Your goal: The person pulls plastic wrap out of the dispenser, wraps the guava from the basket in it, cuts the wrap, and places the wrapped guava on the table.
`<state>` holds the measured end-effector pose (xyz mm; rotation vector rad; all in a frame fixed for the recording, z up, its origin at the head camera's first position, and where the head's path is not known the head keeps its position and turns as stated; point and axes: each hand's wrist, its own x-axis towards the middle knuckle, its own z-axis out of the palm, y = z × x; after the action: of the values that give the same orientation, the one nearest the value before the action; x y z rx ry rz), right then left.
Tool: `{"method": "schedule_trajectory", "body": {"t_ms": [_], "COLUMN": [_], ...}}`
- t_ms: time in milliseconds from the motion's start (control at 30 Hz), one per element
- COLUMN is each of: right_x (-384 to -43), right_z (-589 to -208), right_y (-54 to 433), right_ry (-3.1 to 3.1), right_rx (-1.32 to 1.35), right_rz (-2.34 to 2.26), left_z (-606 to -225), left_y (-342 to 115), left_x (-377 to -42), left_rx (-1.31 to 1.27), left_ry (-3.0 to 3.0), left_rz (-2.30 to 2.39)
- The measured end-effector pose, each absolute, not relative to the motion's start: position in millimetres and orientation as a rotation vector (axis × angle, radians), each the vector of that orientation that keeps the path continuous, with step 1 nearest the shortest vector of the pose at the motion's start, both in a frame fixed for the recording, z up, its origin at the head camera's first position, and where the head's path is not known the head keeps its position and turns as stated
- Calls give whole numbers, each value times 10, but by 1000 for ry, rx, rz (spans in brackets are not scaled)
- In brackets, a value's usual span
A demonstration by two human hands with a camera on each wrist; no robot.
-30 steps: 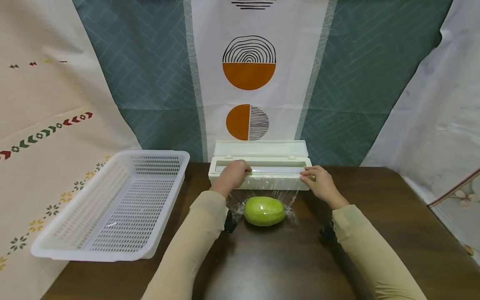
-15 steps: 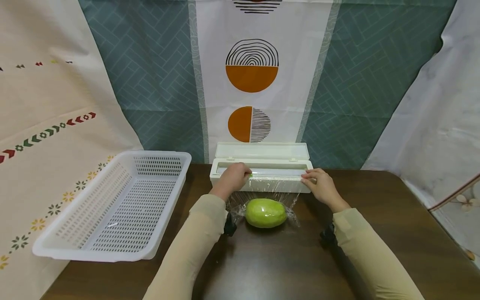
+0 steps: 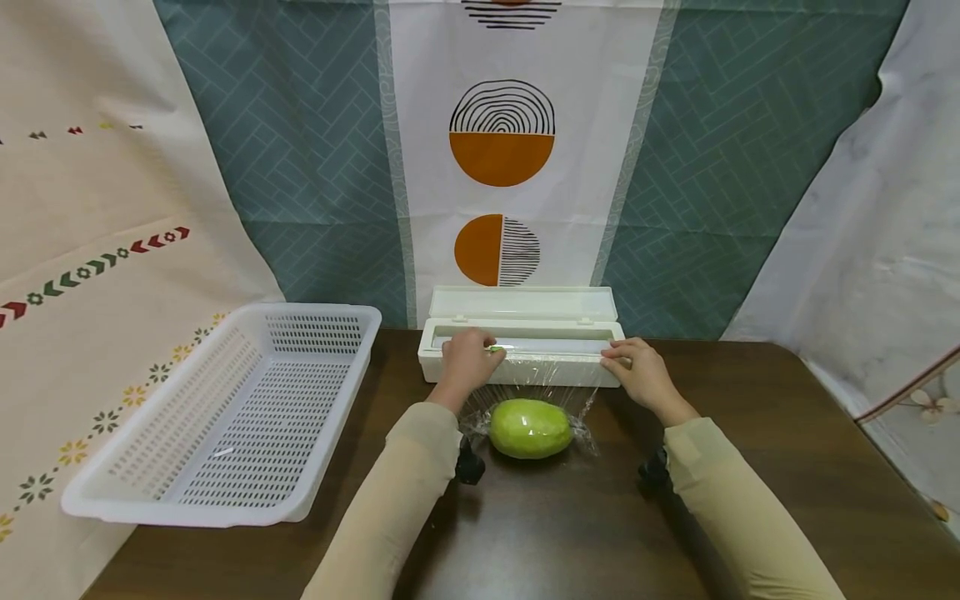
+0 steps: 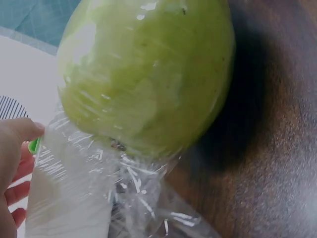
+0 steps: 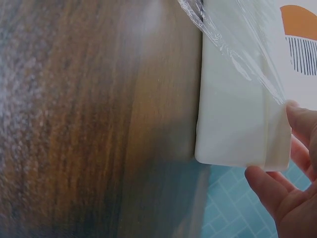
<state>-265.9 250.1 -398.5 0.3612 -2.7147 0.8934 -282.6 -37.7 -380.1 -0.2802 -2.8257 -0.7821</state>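
1. Cling-film dispenser (image 5: 233, 129): at the back of the desk (image 3: 570, 533), lid (image 3: 525, 304) up; white, box-shaped, probably stiff plastic and light enough to skid, so best braced at its ends.
2. Right hand (image 3: 643, 377) grips its right end; left hand (image 3: 467, 367) pinches the green slide cutter (image 4: 33, 146) at the front rim.
3. Cling film (image 4: 141, 191): clear, shiny, creased, running from dispenser to green oval fruit (image 3: 529, 428); likely flimsy and clingy, best handled by its edges.
4. Fruit: just before the dispenser, glossy under film; I'd guess firm, fairly heavy, slippery; cup from beneath, both sides.
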Motion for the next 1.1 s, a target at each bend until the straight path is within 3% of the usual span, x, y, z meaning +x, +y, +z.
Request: {"method": "schedule_trajectory", "body": {"t_ms": [1100], "right_x": [-2664], "right_z": [-3974], "right_y": [2502], "right_ry": [-2722], "right_rx": [364], "right_rz": [882], "left_z": [-3881], "left_y": [-420], "left_x": [-2757], "left_rx": [-40], "left_ry": [-2676], "left_rz": [-1091]}}
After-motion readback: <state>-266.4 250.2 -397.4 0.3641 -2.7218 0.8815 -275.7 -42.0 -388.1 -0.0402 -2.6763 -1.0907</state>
